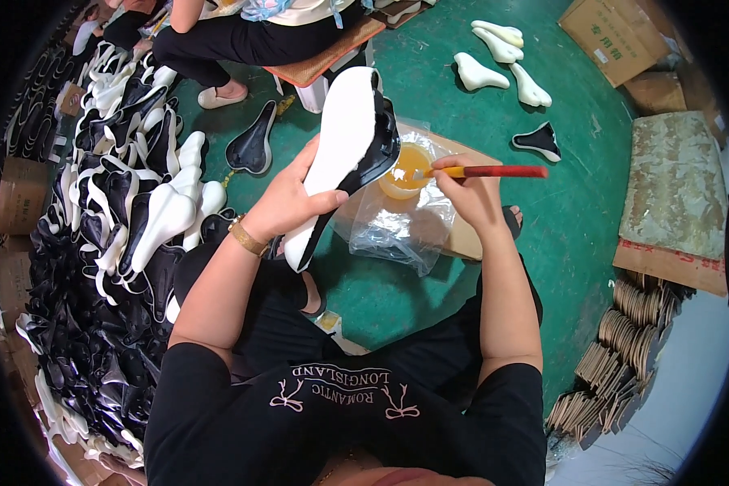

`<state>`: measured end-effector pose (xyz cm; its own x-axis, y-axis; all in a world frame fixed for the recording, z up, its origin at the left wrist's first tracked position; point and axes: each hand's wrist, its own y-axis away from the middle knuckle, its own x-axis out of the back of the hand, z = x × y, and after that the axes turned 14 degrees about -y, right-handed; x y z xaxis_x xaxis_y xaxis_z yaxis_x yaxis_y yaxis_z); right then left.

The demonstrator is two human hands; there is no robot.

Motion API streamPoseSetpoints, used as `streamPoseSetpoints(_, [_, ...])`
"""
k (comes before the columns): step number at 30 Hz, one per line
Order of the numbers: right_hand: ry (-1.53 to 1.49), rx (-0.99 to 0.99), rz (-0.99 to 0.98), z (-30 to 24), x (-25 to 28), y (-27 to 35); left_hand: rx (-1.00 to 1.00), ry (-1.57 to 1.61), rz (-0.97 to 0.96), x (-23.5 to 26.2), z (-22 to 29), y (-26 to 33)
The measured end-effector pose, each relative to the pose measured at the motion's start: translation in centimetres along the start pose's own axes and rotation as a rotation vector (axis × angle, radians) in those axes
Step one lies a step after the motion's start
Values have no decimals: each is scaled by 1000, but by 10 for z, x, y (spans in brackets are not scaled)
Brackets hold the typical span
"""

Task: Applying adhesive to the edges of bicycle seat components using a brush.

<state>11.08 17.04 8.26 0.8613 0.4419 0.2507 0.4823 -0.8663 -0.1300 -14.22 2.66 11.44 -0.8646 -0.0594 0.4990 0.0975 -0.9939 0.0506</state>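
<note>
My left hand [287,202] grips a white saddle [340,146]; my right hand [470,194] fingers pinch a brush [486,172] over a glue bowl [405,172].

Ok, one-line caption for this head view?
Left hand holds a white and black bicycle saddle; right hand dips a red-handled brush into yellow glue.

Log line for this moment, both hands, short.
left hand: grips saddle, white pad up | right hand: holds red-handled brush, bristles at glue bowl | left: saddle pile
</note>
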Motion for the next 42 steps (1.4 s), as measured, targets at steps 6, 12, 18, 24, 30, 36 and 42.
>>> streamPoseSetpoints(6, [-427,33,100,-27,18,-2,-25,-109,33,-1,-4,0])
streamPoseSetpoints(12, [-481,11,43,-38,13,5,-62,-29,5,-4,0,-1])
streamPoseSetpoints(18, [-250,192,-15,-52,3,13,-94,-53,44,-7,0,-3])
streamPoseSetpoints(24, [-203,323,-218,-57,-15,22,-125,120,64,-16,-1,-13])
streamPoseSetpoints(30, [-172,299,-286,-71,-20,27,-87,192,70,-25,-8,-28])
streamPoseSetpoints(36, [-132,419,-189,-70,-20,25,-116,280,133,-29,-4,-37])
streamPoseSetpoints(42, [-177,421,-336,-83,-23,34,-26,357,115,-22,9,-35])
